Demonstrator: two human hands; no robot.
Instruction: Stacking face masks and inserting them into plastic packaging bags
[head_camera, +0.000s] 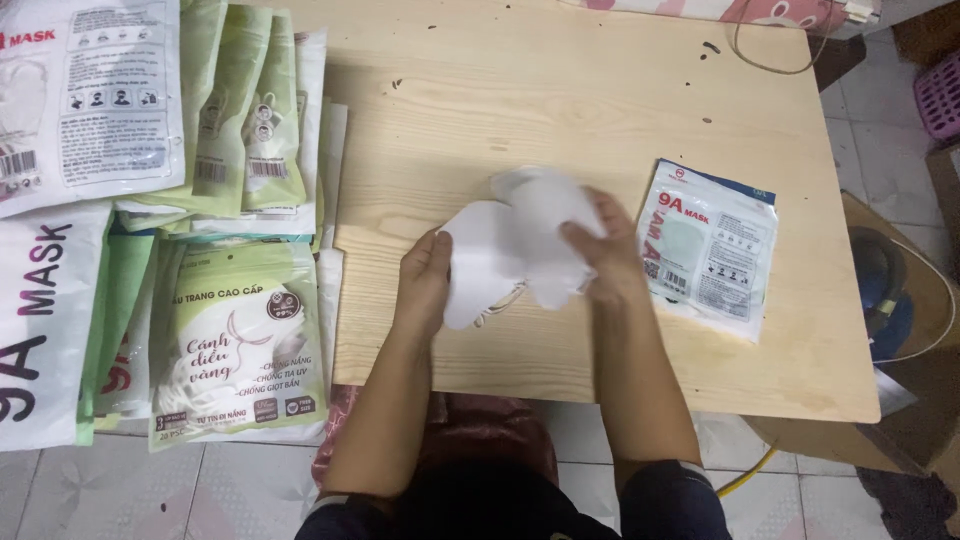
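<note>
Over the middle of a low light-wood table (600, 110), both my hands hold white face masks (515, 245). My left hand (425, 280) grips the left edge of the flatter mask. My right hand (605, 250) clutches the bunched-up white mask on the right. A thin ear loop hangs below the masks. A flat white and blue mask packet (710, 245) lies on the table just right of my right hand.
Several green and white mask packets (240, 340) are stacked in piles at the left, overlapping the table's left edge. A cable (770, 65) runs across the far right corner. A cardboard box (900, 300) stands right of the table on the tiled floor.
</note>
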